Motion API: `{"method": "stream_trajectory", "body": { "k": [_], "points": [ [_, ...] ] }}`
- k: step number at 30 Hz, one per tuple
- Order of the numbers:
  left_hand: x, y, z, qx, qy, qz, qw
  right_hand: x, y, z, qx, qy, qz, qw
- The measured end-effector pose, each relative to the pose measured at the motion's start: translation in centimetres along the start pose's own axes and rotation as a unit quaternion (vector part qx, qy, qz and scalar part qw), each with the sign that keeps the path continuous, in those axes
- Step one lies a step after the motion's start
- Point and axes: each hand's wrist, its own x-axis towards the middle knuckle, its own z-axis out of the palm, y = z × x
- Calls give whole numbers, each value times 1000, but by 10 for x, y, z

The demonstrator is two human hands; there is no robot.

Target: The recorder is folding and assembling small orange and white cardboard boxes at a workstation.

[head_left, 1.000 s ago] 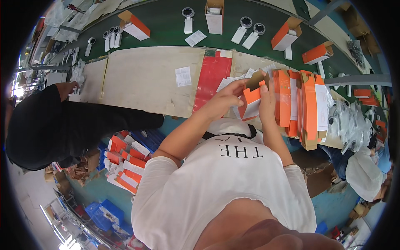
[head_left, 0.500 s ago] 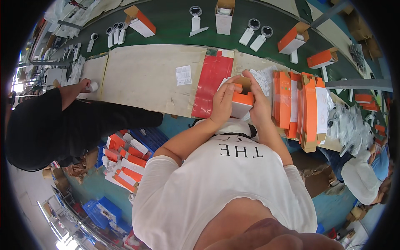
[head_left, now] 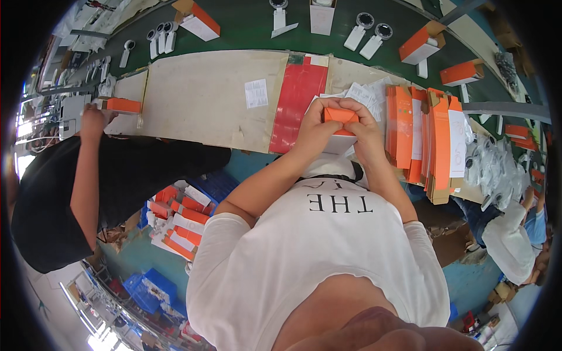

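A small orange-and-white carton (head_left: 340,142) stands in front of my chest at the bench edge, its orange end facing up. My left hand (head_left: 316,124) wraps round its left side and my right hand (head_left: 366,128) round its right. Both thumbs press on the folded orange flaps, and the fingers curl over the far edge. What lies inside the carton is hidden. Just beyond my hands are loose printed leaflets (head_left: 364,96). Right of my right hand, a row of flattened orange cartons (head_left: 399,131) stands on edge.
A red patch (head_left: 291,105) and a printed sheet (head_left: 256,93) lie left on the bench. Beyond runs a green conveyor (head_left: 246,35) with white round-headed devices (head_left: 358,32) and open cartons (head_left: 199,24). Bagged devices (head_left: 497,169) lie right. A co-worker's hand (head_left: 93,120) touches an orange carton (head_left: 123,105).
The carton's raised flaps have been folded down, and my thumbs have moved onto its top. At the left, the co-worker's arm has shifted and an orange carton now lies by that hand.
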Motion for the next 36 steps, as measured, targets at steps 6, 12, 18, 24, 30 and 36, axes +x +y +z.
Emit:
{"method": "stream_trajectory", "body": {
  "k": [6, 12, 18, 24, 30, 36],
  "points": [
    [0, 19, 6, 146, 13, -29, 989, 8, 5, -8, -17, 14, 21, 1000],
    [3, 25, -35, 359, -115, 147, 915, 33, -3, 0, 82, -98, 71, 989],
    [45, 12, -139, -96, 276, 25, 956, 198, 45, -2, -347, -98, -105, 927],
    [43, -33, -185, -396, 262, -135, 870, 334, 96, 1, -715, -69, -194, 668],
    [60, -44, -199, -482, 270, -127, 824, 250, 42, 28, -367, -27, -215, 905],
    [58, -64, -190, -431, 324, -175, 824, 113, 17, 58, -554, -277, -417, 665]
  ]
}}
